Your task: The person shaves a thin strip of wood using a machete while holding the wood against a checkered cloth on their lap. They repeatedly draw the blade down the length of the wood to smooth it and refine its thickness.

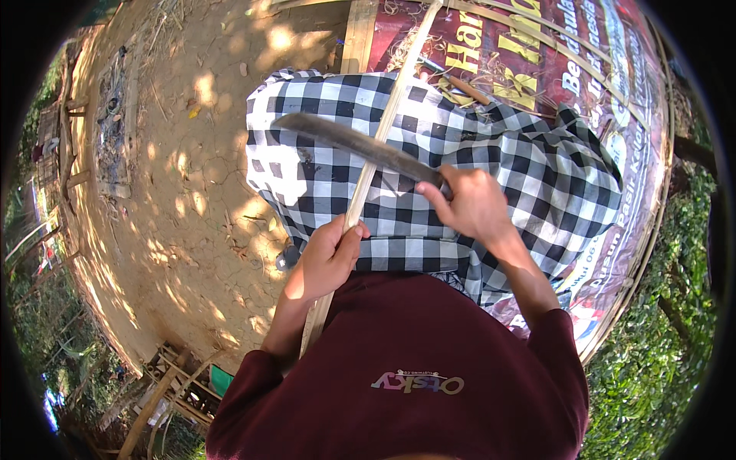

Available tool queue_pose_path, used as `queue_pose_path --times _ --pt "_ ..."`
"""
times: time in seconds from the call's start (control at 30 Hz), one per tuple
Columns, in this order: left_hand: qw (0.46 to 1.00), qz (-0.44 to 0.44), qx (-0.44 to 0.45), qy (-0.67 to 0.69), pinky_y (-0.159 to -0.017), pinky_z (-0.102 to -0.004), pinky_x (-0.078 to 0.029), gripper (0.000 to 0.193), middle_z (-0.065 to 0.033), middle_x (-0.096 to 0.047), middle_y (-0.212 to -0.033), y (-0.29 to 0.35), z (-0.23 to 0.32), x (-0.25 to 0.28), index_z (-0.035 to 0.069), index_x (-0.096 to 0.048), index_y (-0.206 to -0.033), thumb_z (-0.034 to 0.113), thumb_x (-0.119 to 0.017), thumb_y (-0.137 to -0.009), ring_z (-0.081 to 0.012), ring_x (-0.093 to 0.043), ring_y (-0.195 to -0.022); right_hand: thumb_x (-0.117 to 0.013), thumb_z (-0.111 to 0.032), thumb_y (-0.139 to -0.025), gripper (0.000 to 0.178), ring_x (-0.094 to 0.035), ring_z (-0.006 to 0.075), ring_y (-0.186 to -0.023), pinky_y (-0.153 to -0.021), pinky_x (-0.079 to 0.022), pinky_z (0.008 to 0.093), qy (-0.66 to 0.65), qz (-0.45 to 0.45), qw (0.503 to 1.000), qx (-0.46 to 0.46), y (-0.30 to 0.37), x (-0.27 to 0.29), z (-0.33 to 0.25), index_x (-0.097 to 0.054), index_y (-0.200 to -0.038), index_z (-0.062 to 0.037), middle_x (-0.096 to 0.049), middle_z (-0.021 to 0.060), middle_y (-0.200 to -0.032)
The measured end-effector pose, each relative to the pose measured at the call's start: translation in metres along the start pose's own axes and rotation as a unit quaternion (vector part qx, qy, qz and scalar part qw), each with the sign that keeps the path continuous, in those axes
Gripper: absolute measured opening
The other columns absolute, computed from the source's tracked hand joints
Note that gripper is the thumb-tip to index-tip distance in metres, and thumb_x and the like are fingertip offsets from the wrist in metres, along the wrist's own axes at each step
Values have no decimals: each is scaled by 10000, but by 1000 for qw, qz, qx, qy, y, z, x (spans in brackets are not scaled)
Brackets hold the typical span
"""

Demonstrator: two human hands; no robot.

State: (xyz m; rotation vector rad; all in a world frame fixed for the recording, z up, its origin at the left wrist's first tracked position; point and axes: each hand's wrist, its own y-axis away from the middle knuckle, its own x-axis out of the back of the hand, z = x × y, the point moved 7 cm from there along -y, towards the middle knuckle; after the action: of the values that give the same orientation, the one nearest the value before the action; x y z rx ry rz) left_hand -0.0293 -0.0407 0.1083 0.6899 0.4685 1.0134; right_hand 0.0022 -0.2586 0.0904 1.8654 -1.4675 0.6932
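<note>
The left hand (326, 264) had its fingers wrapped tight around a bamboo strip (383, 123) running near to far across the checked cloth (491, 153). The right hand (471, 203) gripped a blade (345, 142), its edge against the strip. Bare ground (184, 192) lay open left.

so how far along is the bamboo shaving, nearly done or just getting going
Midway, by the look of it. Shavings already litter the banner ahead, so some trimming seems done. In hand: the left hand grips the bamboo strip while the right hand lays the long dark blade across it over the checked cloth. The strip's far stretch lies beyond the blade, possibly unworked.
</note>
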Motion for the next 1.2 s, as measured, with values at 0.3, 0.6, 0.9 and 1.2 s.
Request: queue_pose_path --times 0.3,0.6,0.9,1.2 --pt "1000 3 -1 1 -436 -218 -288 161 57 -398 -584 -11 1 0 4 -541 -972 129 -443 -1003 -23 -353 -492 -660 -541 -818 525 -590 302 -445 -434 -463 392 18 60 995 77 11 -12 -27 -578 -691 -39 -559 93 -503" --pt "997 3 36 70 -393 -203 -262 164 68 -385 -607 -9 13 -9 1 -557 -995 138 -468 -1003 -5 -324 -467 -623 -546 -852 540 -611 301 -454 -459 -492 394 -27 13 1000 7 7 -7 -19 -600 -674 -37 -564 101 -482" --pt "998 11 25 57 -396 -189 -293 260 58 -421 -632 -2 -2 -2 -29 -557 -1189 122 -487 -990 2 -344 -474 -609 -497 -883 497 -643 334 -533 -508 -509 414 55 80 993 -67 -28 5 23 -631 -739 -22 -590 137 -528" --pt "999 14 32 29 -409 -194 -309 265 63 -433 -633 -6 1 -3 -16 -556 -1198 128 -488 -986 -3 -361 -476 -666 -520 -818 468 -633 308 -502 -487 -498 440 58 -48 995 70 -14 -10 -29 -629 -771 -56 -593 112 -531"
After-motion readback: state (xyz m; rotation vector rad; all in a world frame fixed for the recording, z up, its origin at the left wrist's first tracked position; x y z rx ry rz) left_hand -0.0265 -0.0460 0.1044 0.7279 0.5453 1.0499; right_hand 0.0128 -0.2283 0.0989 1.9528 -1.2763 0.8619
